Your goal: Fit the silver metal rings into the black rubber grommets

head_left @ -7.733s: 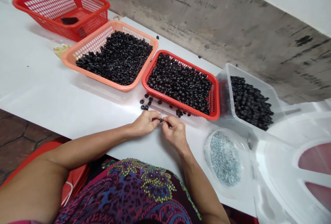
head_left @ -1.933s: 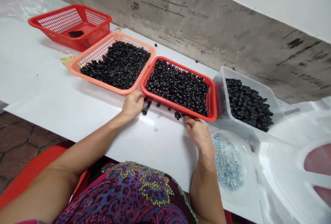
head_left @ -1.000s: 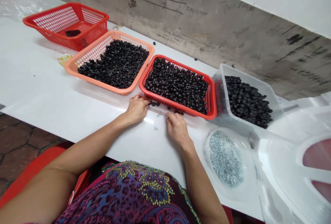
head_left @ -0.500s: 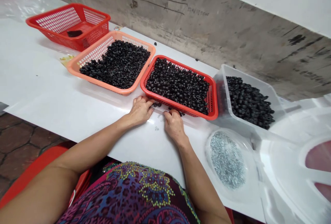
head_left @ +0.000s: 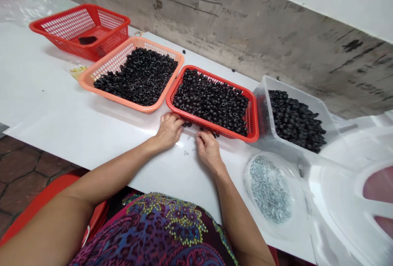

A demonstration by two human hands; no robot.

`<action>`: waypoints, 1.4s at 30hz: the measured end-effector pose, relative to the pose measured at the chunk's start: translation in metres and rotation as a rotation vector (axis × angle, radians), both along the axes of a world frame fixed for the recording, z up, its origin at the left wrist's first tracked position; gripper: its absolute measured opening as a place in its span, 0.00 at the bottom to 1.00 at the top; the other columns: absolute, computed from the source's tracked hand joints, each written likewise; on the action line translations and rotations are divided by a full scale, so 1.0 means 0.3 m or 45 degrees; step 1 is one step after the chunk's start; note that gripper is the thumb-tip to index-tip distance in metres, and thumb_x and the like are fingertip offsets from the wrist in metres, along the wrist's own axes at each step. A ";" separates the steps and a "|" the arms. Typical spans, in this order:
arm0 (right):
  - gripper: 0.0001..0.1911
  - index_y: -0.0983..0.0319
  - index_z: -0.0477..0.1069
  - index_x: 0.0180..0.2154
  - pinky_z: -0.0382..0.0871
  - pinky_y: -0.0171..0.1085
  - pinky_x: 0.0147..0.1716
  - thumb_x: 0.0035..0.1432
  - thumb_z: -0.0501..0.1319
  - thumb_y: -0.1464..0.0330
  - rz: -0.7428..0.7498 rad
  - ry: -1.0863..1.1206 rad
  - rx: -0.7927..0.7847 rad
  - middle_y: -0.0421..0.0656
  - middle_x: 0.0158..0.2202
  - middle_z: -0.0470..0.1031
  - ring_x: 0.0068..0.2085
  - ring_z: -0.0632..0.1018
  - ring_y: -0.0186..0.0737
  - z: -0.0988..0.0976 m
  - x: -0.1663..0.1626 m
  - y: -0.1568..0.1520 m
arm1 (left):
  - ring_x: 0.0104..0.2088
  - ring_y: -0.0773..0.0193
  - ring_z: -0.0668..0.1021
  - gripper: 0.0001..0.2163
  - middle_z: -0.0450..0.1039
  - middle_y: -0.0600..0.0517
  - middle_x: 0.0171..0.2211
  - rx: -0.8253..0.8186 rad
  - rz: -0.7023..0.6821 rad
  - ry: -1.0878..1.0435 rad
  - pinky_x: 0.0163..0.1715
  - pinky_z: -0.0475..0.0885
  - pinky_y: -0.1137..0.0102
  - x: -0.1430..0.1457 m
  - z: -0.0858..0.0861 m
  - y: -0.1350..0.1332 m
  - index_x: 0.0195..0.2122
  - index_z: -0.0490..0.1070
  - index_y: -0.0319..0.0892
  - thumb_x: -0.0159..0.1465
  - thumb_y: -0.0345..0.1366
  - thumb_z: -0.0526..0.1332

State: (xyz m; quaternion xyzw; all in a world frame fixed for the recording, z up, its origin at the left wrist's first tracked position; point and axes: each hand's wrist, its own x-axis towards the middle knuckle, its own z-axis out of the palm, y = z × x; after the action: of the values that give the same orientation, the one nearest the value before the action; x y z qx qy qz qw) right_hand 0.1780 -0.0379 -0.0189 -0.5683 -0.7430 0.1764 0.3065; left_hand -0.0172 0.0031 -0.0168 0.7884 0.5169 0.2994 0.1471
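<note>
okay, my left hand (head_left: 168,131) and right hand (head_left: 209,149) rest curled before the red basket (head_left: 215,78); grip unclear, and those light black rings (head_left: 188,124) want fingertip pinching.

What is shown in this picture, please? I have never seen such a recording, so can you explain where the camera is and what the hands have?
This picture comes from a camera worn on a person's head, looking down, so you see that person's own arms. There is no machine. The left hand and the right hand rest on a white table, close to a few loose black rings. I cannot tell whether the fingers hold one. Just behind the hands stands a red basket, full of small black rings. Beside it are an orange basket and a clear plastic tub, also holding black rings. A round clear dish holds tiny silvery pieces.
</note>
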 end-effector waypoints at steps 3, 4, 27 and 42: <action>0.11 0.62 0.72 0.38 0.70 0.42 0.44 0.61 0.52 0.68 -0.033 0.153 -0.105 0.49 0.38 0.75 0.40 0.76 0.45 0.019 0.004 -0.006 | 0.48 0.52 0.73 0.11 0.75 0.41 0.44 0.128 -0.143 -0.197 0.51 0.67 0.54 -0.001 0.020 -0.024 0.43 0.75 0.39 0.67 0.33 0.54; 0.10 0.62 0.72 0.37 0.70 0.41 0.43 0.61 0.53 0.68 -0.045 0.201 -0.149 0.48 0.37 0.75 0.39 0.75 0.44 0.028 0.006 -0.008 | 0.47 0.53 0.74 0.11 0.76 0.42 0.44 0.138 -0.208 -0.276 0.51 0.68 0.55 0.001 0.026 -0.034 0.43 0.74 0.39 0.68 0.33 0.53; 0.13 0.61 0.69 0.32 0.64 0.35 0.31 0.64 0.52 0.63 0.116 0.297 -0.370 0.40 0.26 0.70 0.30 0.70 0.38 0.117 0.013 -0.051 | 0.41 0.60 0.78 0.11 0.78 0.44 0.40 -0.318 -0.541 -0.553 0.45 0.74 0.61 0.025 0.030 -0.091 0.44 0.76 0.40 0.66 0.30 0.55; 0.15 0.58 0.60 0.24 0.57 0.35 0.26 0.64 0.49 0.62 0.142 0.150 -0.344 0.37 0.21 0.61 0.25 0.64 0.36 0.137 0.012 -0.054 | 0.39 0.60 0.76 0.11 0.76 0.46 0.38 -0.263 -0.560 -0.497 0.41 0.73 0.63 0.036 0.013 -0.105 0.44 0.75 0.40 0.67 0.30 0.53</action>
State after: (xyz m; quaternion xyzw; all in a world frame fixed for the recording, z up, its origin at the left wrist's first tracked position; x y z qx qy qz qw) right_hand 0.1817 -0.0542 0.0221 -0.5510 -0.7235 0.3245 0.2599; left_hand -0.0064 -0.0285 -0.0130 0.7898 0.3234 0.3521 0.3843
